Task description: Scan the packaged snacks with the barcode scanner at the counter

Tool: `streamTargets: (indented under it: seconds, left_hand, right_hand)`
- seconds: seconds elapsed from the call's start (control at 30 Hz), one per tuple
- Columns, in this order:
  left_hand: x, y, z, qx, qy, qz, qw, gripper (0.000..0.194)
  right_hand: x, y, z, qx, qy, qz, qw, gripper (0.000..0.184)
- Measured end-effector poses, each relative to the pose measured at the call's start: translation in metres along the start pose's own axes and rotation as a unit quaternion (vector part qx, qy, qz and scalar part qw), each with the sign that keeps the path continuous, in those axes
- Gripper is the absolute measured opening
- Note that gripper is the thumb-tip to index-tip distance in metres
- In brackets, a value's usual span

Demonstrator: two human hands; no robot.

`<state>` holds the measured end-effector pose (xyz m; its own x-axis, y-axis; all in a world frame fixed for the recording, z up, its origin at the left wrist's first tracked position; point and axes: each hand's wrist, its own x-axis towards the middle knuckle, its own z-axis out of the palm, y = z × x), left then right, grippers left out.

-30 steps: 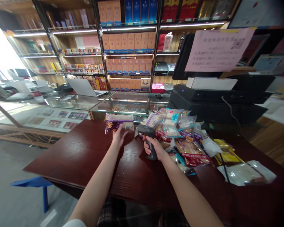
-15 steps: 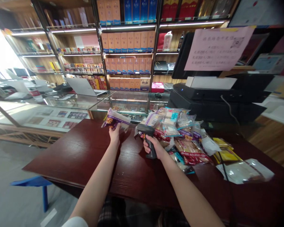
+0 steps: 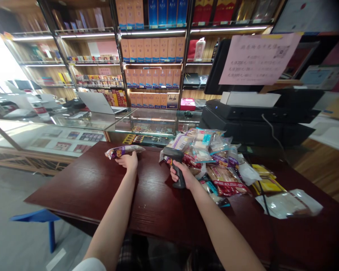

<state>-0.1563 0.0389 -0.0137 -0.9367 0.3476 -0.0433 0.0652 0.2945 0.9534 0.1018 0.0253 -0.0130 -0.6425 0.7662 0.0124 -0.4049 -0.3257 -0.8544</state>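
Note:
My left hand (image 3: 129, 162) is closed on the near side of a purple and clear snack packet (image 3: 122, 151), low over the far left part of the dark red table (image 3: 101, 188). The packet lies nearly flat, its printed purple side facing me. In my right hand (image 3: 183, 175) is a black handheld barcode scanner (image 3: 177, 162), gripped by its handle with its head pointing left. Just beyond and to the right of the scanner lies a heap of packaged snacks (image 3: 203, 145) in clear, red, purple and blue wrappers.
Yellow packets (image 3: 267, 184) and a clear white packet (image 3: 293, 203) lie on the right, with a dark cable across them. A black register machine (image 3: 251, 113) stands behind the heap. Glass display counters (image 3: 73, 141) border the table's far side. A blue stool (image 3: 42, 216) is at lower left.
My left hand has moved left and slightly down with the snack packet, which has tipped from raised to nearly flat. The right hand and barcode scanner have barely moved.

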Motion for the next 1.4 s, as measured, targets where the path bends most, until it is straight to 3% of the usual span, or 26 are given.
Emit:
streamTargets:
  seconds: [0.17,0.33,0.53,0.63,0.73,0.8,0.87,1.0,1.23,1.4]
  left_hand:
    - [-0.001,-0.002,0.0,0.062,-0.112,-0.008,0.992,0.073]
    - [-0.004,-0.003,-0.003,0.068,-0.246,0.024,0.967,0.022]
    - [-0.028,0.001,0.005,-0.016,-0.394,0.057,0.917,0.034]
    - [-0.037,0.0,0.01,-0.105,-0.429,0.141,0.886,0.036]
    - [-0.038,-0.003,0.01,-0.09,-0.375,0.309,0.869,0.033]
    - [-0.037,-0.007,0.007,0.025,-0.293,0.426,0.856,0.03]
    - [-0.037,-0.01,0.002,0.171,-0.227,0.487,0.826,0.032]
    - [-0.04,-0.015,-0.003,0.362,-0.172,0.482,0.779,0.037]
    - [-0.029,-0.014,-0.012,0.468,-0.119,0.409,0.775,0.047]
    - [-0.033,-0.008,-0.015,0.463,-0.061,0.412,0.783,0.045]
  right_hand:
    - [0.0,-0.003,0.001,0.004,0.006,0.002,1.0,0.044]
    - [-0.001,-0.005,0.002,0.008,0.001,-0.001,1.0,0.044]
    - [-0.001,-0.006,0.003,0.012,0.004,0.003,1.0,0.045]
    - [-0.001,-0.005,0.003,0.013,0.005,0.002,1.0,0.046]
    - [0.0,-0.005,0.002,0.011,0.004,-0.001,1.0,0.046]
    - [0.0,-0.004,0.001,0.011,0.005,-0.002,1.0,0.046]
    - [0.0,-0.004,0.001,0.011,0.007,-0.005,1.0,0.046]
    - [-0.001,-0.004,0.001,0.012,0.009,-0.012,1.0,0.041]
    - [-0.003,-0.008,0.002,0.01,0.013,-0.014,1.0,0.04]
    - [-0.004,-0.01,0.004,0.007,0.016,-0.016,1.0,0.042]
